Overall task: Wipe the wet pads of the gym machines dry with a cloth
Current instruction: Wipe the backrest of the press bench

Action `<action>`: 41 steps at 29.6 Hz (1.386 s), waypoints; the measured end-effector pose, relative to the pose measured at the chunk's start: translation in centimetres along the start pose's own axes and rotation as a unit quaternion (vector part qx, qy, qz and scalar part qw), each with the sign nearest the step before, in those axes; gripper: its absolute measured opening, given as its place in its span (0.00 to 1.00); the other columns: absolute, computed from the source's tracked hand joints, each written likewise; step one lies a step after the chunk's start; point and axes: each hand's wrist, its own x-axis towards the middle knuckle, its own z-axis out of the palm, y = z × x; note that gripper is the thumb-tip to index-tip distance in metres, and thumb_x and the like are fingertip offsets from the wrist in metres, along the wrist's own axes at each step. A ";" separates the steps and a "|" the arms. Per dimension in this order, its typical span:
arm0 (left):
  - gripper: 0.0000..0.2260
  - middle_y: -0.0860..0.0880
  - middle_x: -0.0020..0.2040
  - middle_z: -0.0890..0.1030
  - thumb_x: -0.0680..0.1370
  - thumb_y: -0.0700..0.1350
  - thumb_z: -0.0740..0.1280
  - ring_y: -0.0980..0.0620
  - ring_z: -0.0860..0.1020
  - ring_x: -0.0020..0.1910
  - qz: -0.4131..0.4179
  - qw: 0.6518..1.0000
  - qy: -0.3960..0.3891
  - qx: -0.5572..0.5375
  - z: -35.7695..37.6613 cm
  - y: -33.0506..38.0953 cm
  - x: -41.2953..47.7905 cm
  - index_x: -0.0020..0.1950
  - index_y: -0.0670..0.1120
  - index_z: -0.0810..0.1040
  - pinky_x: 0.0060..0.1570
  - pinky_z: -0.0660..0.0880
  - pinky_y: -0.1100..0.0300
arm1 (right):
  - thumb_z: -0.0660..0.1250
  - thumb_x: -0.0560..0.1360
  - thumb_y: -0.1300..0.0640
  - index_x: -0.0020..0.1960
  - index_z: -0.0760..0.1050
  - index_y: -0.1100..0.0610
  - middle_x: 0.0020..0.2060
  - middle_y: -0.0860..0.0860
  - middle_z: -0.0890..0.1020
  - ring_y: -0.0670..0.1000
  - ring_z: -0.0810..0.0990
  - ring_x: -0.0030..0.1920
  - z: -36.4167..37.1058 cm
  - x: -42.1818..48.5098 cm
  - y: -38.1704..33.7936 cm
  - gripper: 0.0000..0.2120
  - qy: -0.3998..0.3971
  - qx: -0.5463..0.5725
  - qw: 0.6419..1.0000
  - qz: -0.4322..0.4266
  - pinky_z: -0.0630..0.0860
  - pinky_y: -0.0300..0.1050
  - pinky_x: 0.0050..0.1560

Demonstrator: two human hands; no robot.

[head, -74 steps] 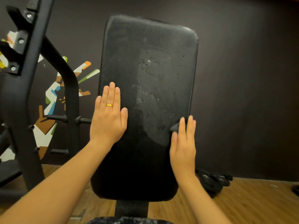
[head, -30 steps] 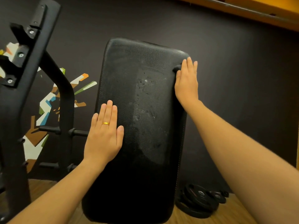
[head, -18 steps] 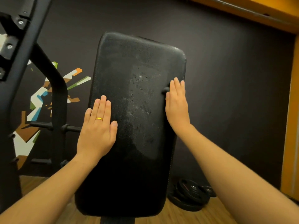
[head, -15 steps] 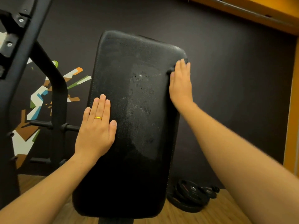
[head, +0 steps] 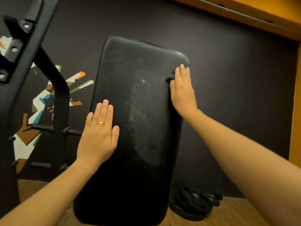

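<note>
right hand (head: pixel 182 93) flat, fingers straight, pressing a dark cloth (head: pixel 170 78) onto the black back pad (head: pixel 138 152) at its upper right edge — cloth peeking out beside the thumb, water droplets (head: pixel 142 82) just left of it, left hand (head: pixel 99 136) also flat with straight fingers, lower down on the pad's left edge
</note>
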 end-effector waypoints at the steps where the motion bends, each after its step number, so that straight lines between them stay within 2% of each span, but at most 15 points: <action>1: 0.30 0.42 0.83 0.50 0.83 0.53 0.49 0.44 0.49 0.82 0.001 1.000 0.002 0.001 0.0 0.1 0.0 0.82 0.39 0.54 0.78 0.52 0.44 | 0.50 0.87 0.58 0.80 0.54 0.66 0.82 0.59 0.51 0.60 0.44 0.82 -0.4 1.6 0.0 0.24 0.008 -0.012 1.000 0.011 0.53 0.55 0.80; 4: 0.30 0.40 0.83 0.52 0.83 0.53 0.49 0.42 0.51 0.82 0.002 1.000 0.004 0.014 0.0 0.1 0.1 0.81 0.38 0.55 0.78 0.53 0.44 | 0.48 0.86 0.59 0.79 0.53 0.67 0.82 0.59 0.49 0.62 0.43 0.81 0.3 2.8 -0.8 0.23 0.038 -0.039 0.998 0.040 0.54 0.57 0.80; 7: 0.30 0.40 0.83 0.52 0.83 0.52 0.50 0.42 0.51 0.82 0.000 1.000 0.006 0.016 0.0 -0.1 -0.1 0.81 0.38 0.55 0.78 0.53 0.44 | 0.48 0.87 0.59 0.81 0.50 0.67 0.82 0.59 0.47 0.62 0.41 0.81 1.7 -1.4 -1.7 0.25 0.042 -0.023 0.998 0.036 0.49 0.55 0.81; 12: 0.30 0.41 0.83 0.51 0.83 0.53 0.49 0.43 0.50 0.82 0.003 1.000 0.006 0.005 0.0 0.1 0.0 0.82 0.38 0.55 0.78 0.52 0.44 | 0.48 0.87 0.58 0.81 0.50 0.66 0.82 0.59 0.49 0.60 0.43 0.82 1.9 -6.8 -1.3 0.25 0.004 -0.034 0.999 0.014 0.46 0.53 0.81; 15: 0.30 0.41 0.83 0.50 0.83 0.53 0.49 0.43 0.49 0.82 0.004 1.000 0.004 0.002 0.0 0.2 0.1 0.82 0.39 0.54 0.79 0.50 0.45 | 0.49 0.87 0.58 0.81 0.53 0.66 0.81 0.60 0.52 0.60 0.45 0.82 1.3 -3.2 -1.0 0.24 0.011 -0.043 0.999 0.006 0.47 0.55 0.81; 18: 0.30 0.41 0.83 0.50 0.83 0.53 0.49 0.43 0.49 0.82 0.005 1.000 0.005 0.017 0.0 0.1 0.0 0.82 0.39 0.53 0.79 0.50 0.45 | 0.48 0.87 0.58 0.81 0.52 0.66 0.81 0.60 0.51 0.61 0.46 0.82 0.4 1.6 -1.0 0.24 -0.004 -0.045 0.999 0.007 0.48 0.56 0.81; 21: 0.30 0.40 0.83 0.51 0.84 0.52 0.49 0.42 0.49 0.82 0.004 1.000 0.001 0.027 -0.1 -0.2 0.1 0.82 0.38 0.54 0.79 0.52 0.44 | 0.48 0.87 0.58 0.81 0.51 0.66 0.82 0.60 0.50 0.61 0.46 0.82 0.6 2.5 -1.0 0.25 0.001 -0.044 0.999 0.015 0.48 0.56 0.81; 24: 0.30 0.40 0.83 0.51 0.83 0.53 0.49 0.42 0.50 0.82 0.002 1.000 0.002 0.025 0.0 -0.3 0.0 0.82 0.38 0.53 0.79 0.51 0.44 | 0.49 0.87 0.58 0.81 0.51 0.66 0.82 0.60 0.50 0.60 0.47 0.82 2.1 -1.9 -1.4 0.24 0.013 -0.036 0.999 0.016 0.50 0.55 0.81; 30: 0.30 0.41 0.83 0.49 0.83 0.53 0.49 0.43 0.48 0.82 0.002 1.000 -0.004 0.020 -0.1 -0.1 0.1 0.82 0.39 0.52 0.79 0.50 0.44 | 0.58 0.84 0.63 0.79 0.58 0.66 0.80 0.61 0.57 0.59 0.51 0.81 4.4 -18.8 -2.2 0.25 -0.014 -0.015 0.999 -0.033 0.55 0.57 0.80; 34: 0.30 0.40 0.83 0.50 0.83 0.53 0.48 0.42 0.49 0.82 0.005 1.000 0.000 0.021 -0.4 0.1 0.1 0.82 0.38 0.52 0.79 0.50 0.44 | 0.54 0.84 0.58 0.80 0.57 0.62 0.81 0.56 0.56 0.56 0.50 0.82 5.5 -27.3 -3.4 0.26 -0.065 -0.020 0.997 -0.046 0.52 0.53 0.79; 37: 0.30 0.40 0.83 0.50 0.83 0.52 0.49 0.42 0.49 0.82 0.004 1.000 0.000 0.016 -0.4 0.3 -0.1 0.82 0.38 0.53 0.79 0.50 0.43 | 0.55 0.84 0.59 0.79 0.58 0.64 0.81 0.58 0.58 0.57 0.51 0.82 5.7 -26.8 -3.2 0.25 -0.069 -0.033 0.996 -0.055 0.53 0.54 0.79; 39: 0.30 0.40 0.83 0.50 0.83 0.52 0.49 0.42 0.49 0.82 0.004 1.000 0.000 0.013 -0.4 0.3 -0.1 0.82 0.38 0.53 0.79 0.51 0.43 | 0.57 0.83 0.62 0.79 0.60 0.66 0.80 0.60 0.59 0.59 0.52 0.81 5.8 -24.5 -3.1 0.25 -0.046 -0.031 0.997 -0.060 0.54 0.56 0.80; 41: 0.30 0.40 0.83 0.50 0.83 0.52 0.49 0.42 0.49 0.82 0.003 1.000 0.002 0.013 -0.4 0.3 -0.1 0.82 0.38 0.53 0.79 0.51 0.44 | 0.56 0.84 0.63 0.79 0.59 0.67 0.79 0.62 0.60 0.61 0.52 0.81 5.5 -21.2 -3.2 0.23 -0.017 -0.028 0.999 -0.032 0.55 0.58 0.80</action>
